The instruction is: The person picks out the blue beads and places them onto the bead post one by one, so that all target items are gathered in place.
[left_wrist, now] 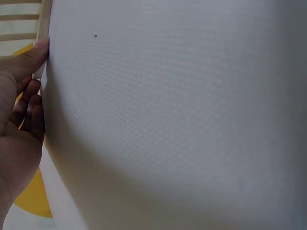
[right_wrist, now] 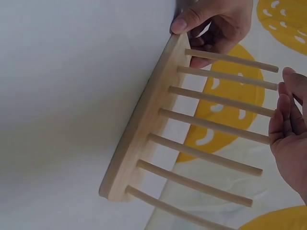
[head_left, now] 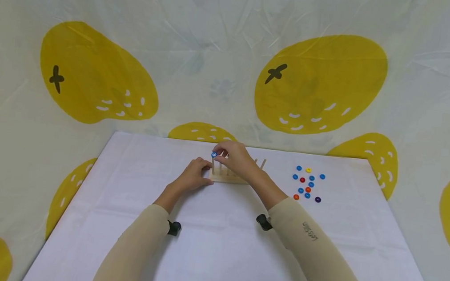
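Note:
A wooden peg rack (head_left: pixel 229 179) with a row of upright pegs stands at the far middle of the table. My left hand (head_left: pixel 194 175) grips the left end of its base (right_wrist: pixel 146 124), thumb on the near side in the right wrist view. Over the leftmost peg, my right hand (head_left: pixel 236 158) pinches a small blue ring (head_left: pixel 213 154) at the peg's tip. Whether the peg passes through the ring is too small to tell. The right wrist view shows bare pegs (right_wrist: pixel 206 155); there the blue ring is hidden behind the right fingers (right_wrist: pixel 277 122).
To the right of the rack lie several loose rings: blue ones (head_left: pixel 311 184), red and orange ones (head_left: pixel 296 197), a yellow one (head_left: pixel 308 170) and a dark purple one (head_left: pixel 318 199). A white cloth covers the table (head_left: pixel 207 255). Behind hangs a fruit-patterned curtain (head_left: pixel 215 68).

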`<state>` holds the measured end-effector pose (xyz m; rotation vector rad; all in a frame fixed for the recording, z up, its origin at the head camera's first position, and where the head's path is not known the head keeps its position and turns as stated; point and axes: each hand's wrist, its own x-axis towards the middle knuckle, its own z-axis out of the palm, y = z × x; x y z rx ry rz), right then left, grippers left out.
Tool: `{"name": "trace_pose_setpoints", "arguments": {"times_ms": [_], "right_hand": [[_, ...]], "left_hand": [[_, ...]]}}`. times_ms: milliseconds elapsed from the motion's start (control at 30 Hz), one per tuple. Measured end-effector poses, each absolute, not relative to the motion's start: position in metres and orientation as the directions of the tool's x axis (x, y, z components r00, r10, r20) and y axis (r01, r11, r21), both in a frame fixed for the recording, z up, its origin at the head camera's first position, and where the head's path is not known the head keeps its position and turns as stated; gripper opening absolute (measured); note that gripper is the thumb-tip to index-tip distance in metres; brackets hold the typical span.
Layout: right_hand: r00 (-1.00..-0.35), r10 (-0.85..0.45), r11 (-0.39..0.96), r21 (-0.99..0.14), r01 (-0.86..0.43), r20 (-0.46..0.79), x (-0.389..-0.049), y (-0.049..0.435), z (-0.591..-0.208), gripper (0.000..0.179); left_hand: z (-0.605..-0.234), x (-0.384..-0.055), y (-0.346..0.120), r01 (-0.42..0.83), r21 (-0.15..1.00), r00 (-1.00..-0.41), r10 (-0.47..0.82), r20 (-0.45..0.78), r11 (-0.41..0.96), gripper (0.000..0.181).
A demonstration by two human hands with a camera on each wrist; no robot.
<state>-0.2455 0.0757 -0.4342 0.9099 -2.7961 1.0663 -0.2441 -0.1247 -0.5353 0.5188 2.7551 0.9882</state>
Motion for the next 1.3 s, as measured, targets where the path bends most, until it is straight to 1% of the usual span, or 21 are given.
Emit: {"name": "trace_pose_setpoints", "arguments": {"times_ms": [233,700,1000,1300], "right_hand": [[-0.830,-0.524,0.610,-0.595,-0.522,0.191,-0.2466,0.0728,-0.4379,0.019],[-0.818,-0.545,0.617,-0.572,-0.540,0.184,-0.2476,0.0725,-0.4379,0.022],[-0.823,-0.542,0.628,-0.568,-0.532,0.171,-0.2484,0.0720,-0.4398,0.023],[-0.829,-0.534,0.630,-0.577,-0.519,0.162,-0.2479,0.0718,-0.4400,0.022]], "left_hand": [[-0.5344,-0.2441,-0.1257,0.301,0.644,-0.918,0.397,-0.004,0.704,0.053],[-0.5355,-0.2449,-0.1253,0.266,0.660,-0.922,0.386,-0.040,0.703,0.053],[-0.5341,-0.2434,-0.1250,0.238,0.662,-0.927,0.369,-0.062,0.710,0.053],[-0.5362,-0.2450,-0.1249,0.253,0.651,-0.925,0.376,-0.054,0.716,0.054]]}}
